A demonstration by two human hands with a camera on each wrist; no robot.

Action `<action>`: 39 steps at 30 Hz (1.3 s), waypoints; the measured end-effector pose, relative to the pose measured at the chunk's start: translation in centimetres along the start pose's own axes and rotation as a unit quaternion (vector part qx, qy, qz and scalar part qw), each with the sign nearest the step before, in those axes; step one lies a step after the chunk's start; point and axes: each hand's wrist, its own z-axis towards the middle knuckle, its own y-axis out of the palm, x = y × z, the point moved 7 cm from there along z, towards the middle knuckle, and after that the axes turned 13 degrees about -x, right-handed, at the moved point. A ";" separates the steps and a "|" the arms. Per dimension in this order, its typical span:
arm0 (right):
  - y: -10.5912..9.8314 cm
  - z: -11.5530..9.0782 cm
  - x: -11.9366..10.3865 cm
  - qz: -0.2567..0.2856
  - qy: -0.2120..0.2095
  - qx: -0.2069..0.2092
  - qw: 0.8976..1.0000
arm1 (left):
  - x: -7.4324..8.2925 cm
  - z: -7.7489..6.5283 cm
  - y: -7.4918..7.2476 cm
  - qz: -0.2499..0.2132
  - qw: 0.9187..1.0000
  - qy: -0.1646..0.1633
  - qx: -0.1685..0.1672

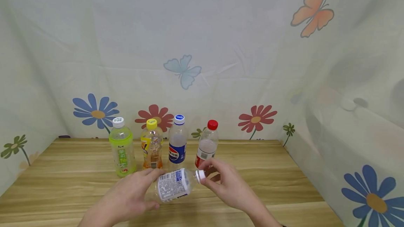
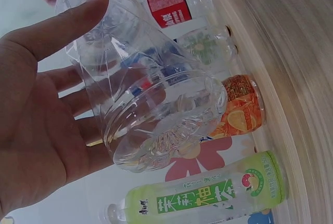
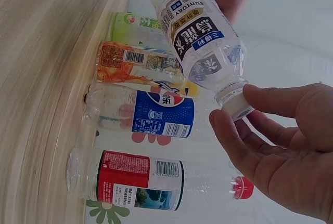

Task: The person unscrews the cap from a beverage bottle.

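A clear plastic bottle (image 1: pixel 173 185) with a white printed label is held on its side above the table, its neck toward the right. My left hand (image 1: pixel 130 192) grips it around the lower body; in the left wrist view the thumb and fingers wrap the clear bottle (image 2: pixel 156 115). At the other end my right hand (image 1: pixel 225 183) pinches the white cap (image 1: pixel 200 175) between thumb and fingers. The cap (image 3: pixel 237 104) sits on the bottle's neck in the right wrist view, where the label reads SUNTORY.
Behind the hands a row of bottles stands upright: a green-labelled one (image 1: pixel 122 149), a yellow-capped one (image 1: pixel 152 146), a blue-labelled one (image 1: pixel 177 146) and a red-capped one (image 1: pixel 207 146). They stand on a wooden table (image 1: pixel 268 178) before a flower-printed cloth (image 1: pixel 221 44).
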 end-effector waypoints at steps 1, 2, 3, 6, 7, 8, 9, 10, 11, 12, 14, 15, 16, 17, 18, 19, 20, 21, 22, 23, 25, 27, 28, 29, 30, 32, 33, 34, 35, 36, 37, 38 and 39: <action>0.0 0.0 0.0 -0.001 0.000 0.001 1.000 | 0.0 0.0 0.0 -0.002 1.000 0.000 -0.001; 0.0 0.0 -0.1 -0.001 0.000 0.003 1.000 | 0.0 0.0 0.0 -0.002 1.000 0.000 -0.002; -0.1 0.0 -0.1 -0.001 -0.001 0.004 1.000 | 0.0 0.0 0.0 -0.003 1.000 0.000 -0.002; -0.1 0.0 -0.1 0.001 -0.001 0.008 1.000 | 0.0 0.0 0.1 -0.001 1.000 0.002 -0.003; -0.1 0.0 -0.1 0.002 -0.002 0.008 1.000 | 0.0 0.0 0.1 0.001 1.000 0.003 -0.003; -0.1 0.0 -0.1 0.002 -0.003 0.009 1.000 | 0.0 0.0 0.1 0.003 1.000 0.004 -0.003; -0.1 0.0 -0.1 0.001 -0.006 0.010 1.000 | 0.0 0.0 0.1 0.004 1.000 0.004 -0.002; -0.1 0.0 -0.2 -0.001 -0.008 0.011 1.000 | 0.0 0.0 0.1 0.005 1.000 0.005 -0.002; -0.1 -0.1 -0.2 -0.002 -0.009 0.011 1.000 | 0.0 0.0 0.1 0.005 1.000 0.005 -0.002; -0.1 -0.1 -0.2 -0.005 -0.011 0.012 1.000 | 0.0 0.0 0.1 0.004 1.000 0.006 -0.003; -0.1 -0.1 -0.2 -0.012 -0.013 0.012 1.000 | 0.0 0.0 0.1 0.002 1.000 0.006 -0.005; -0.1 -0.1 -0.2 -0.013 -0.013 0.012 1.000 | 0.0 0.0 0.1 0.001 1.000 0.006 -0.006; -0.1 -0.1 -0.1 -0.013 -0.010 0.011 1.000 | 0.0 0.0 0.1 0.001 1.000 0.006 -0.006; -0.1 -0.1 0.0 -0.012 -0.006 0.009 1.000 | 0.0 0.0 0.1 0.002 1.000 0.006 -0.006; -0.1 -0.1 0.0 -0.009 -0.004 0.007 1.000 | 0.0 0.0 0.1 0.002 1.000 0.006 -0.006; -0.1 -0.1 0.1 -0.003 0.001 0.004 1.000 | 0.0 0.0 0.1 0.001 1.000 0.004 -0.007; 0.0 -0.1 0.2 0.002 0.008 0.002 1.000 | 0.1 0.0 0.1 0.000 1.000 0.003 -0.008; 0.0 -0.1 0.3 0.006 0.011 0.000 1.000 | 0.1 0.0 0.1 0.000 1.000 0.004 -0.007; 0.0 -0.1 0.3 0.005 0.014 -0.002 1.000 | 0.1 0.0 0.1 0.002 1.000 0.003 -0.007; 0.0 -0.1 0.3 0.005 0.016 -0.003 1.000 | 0.0 0.0 0.1 0.003 1.000 0.003 -0.007; 0.0 0.0 0.3 0.003 0.019 -0.005 1.000 | 0.1 0.0 0.1 0.004 1.000 0.003 -0.007; -0.1 0.0 0.3 0.002 0.019 -0.007 1.000 | 0.0 0.1 0.1 0.007 1.000 0.004 -0.004; -0.1 -0.1 0.3 0.005 0.020 -0.008 1.000 | 0.0 0.1 0.1 0.008 1.000 0.004 -0.003; -0.1 -0.1 0.4 0.008 0.021 -0.010 1.000 | 0.1 0.1 0.1 0.007 1.000 0.005 -0.003; -0.1 -0.1 0.4 0.011 0.022 -0.011 1.000 | 0.1 0.0 0.1 0.006 1.000 0.005 -0.003; -0.1 -0.1 0.5 0.016 0.022 -0.012 1.000 | 0.1 0.0 0.1 0.005 1.000 0.006 -0.003; -0.1 -0.1 0.5 0.018 0.020 -0.011 1.000 | 0.0 0.0 0.1 0.004 1.000 0.005 -0.004; -0.1 -0.1 0.5 0.019 0.020 -0.011 1.000 | 0.1 0.0 0.1 0.003 1.000 0.006 -0.005; -0.1 0.0 0.5 0.020 0.020 -0.010 1.000 | 0.0 0.0 0.1 0.002 1.000 0.006 -0.006; -0.1 0.0 0.5 0.022 0.021 -0.010 0.999 | 0.0 0.1 0.2 0.001 1.000 0.005 -0.007; -0.1 0.0 0.5 0.024 0.022 -0.009 0.999 | 0.0 0.1 0.2 0.000 1.000 0.005 -0.008; -0.1 0.0 0.5 0.026 0.023 -0.008 0.999 | 0.0 0.1 0.2 -0.002 1.000 0.004 -0.009; -0.1 0.0 0.4 0.028 0.023 -0.007 0.999 | -0.1 0.2 0.2 -0.003 1.000 0.003 -0.011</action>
